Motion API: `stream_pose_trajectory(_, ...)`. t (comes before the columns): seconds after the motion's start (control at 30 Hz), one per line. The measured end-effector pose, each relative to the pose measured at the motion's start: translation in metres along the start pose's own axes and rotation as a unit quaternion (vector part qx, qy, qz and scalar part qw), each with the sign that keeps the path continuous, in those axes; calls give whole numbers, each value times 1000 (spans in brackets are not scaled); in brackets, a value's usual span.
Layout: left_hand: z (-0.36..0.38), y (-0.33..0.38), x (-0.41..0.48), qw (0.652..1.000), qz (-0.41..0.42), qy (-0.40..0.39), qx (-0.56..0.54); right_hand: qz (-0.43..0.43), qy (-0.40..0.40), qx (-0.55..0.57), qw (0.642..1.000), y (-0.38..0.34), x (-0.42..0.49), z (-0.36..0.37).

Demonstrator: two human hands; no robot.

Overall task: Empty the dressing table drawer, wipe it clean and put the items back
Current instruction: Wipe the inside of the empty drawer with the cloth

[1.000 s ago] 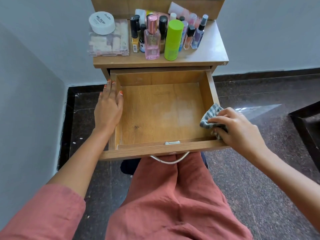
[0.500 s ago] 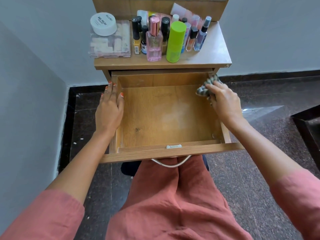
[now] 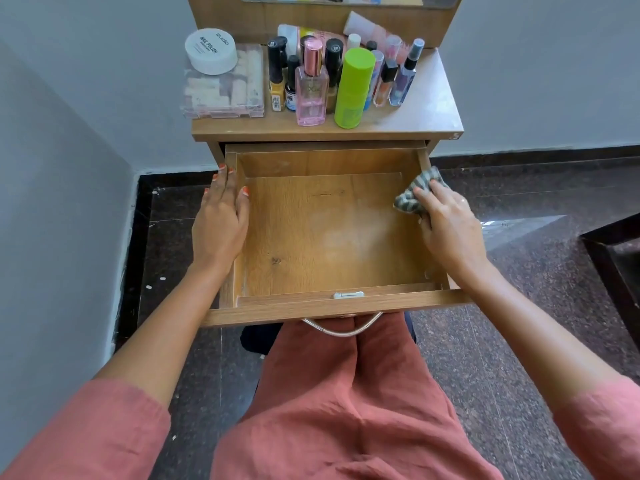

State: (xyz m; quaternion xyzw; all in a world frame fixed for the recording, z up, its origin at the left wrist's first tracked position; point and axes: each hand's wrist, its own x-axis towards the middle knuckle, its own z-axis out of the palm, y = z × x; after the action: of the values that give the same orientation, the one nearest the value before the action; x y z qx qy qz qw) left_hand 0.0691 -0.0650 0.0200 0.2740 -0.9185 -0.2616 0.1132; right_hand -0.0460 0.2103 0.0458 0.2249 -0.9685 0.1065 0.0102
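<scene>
1. Head view: cloth [image 3: 414, 195] against the right wall of the drawer [image 3: 294, 308], with right hand [image 3: 450, 226] fingers curled over it, pressing.
2. Left hand [image 3: 220, 223] lies flat on the left wall, fingers together.
3. Cloth looks soft and light — best bunched in the palm.

We see pale grey walls [image 3: 86, 98], a dark speckled floor [image 3: 554, 271] with a bright shiny patch, and dark furniture [image 3: 620, 268] at the right.

Near: one drawer [image 3: 311, 306] is counted; one cloth [image 3: 408, 200]; two hands, left hand [image 3: 220, 223], right hand [image 3: 450, 226] | far: one white jar [image 3: 210, 50]; one clear box [image 3: 221, 95]; one green bottle [image 3: 351, 91]; one pink perfume bottle [image 3: 311, 95]
</scene>
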Motion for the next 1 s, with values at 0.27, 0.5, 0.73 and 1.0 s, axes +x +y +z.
stream_pose_trajectory(0.27, -1, 0, 1, 1000, 1, -2, -4, 46, 47, 14, 998, -12, 27, 3)
stream_pose_trajectory(0.5, 0, -2, 2, 1000, 3, 0, -7, 73, 114, -15, 991, -35, 83, 25)
stream_pose_trajectory(0.73, 0, 0, 2, 1000, -3, -1, -8, 39, 59, -2, 998, -80, 77, 47)
stream_pose_trajectory(1.0, 1, -3, 3, 1000, 6, 0, -14, -106, 26, 64, 992, -185, 75, 61)
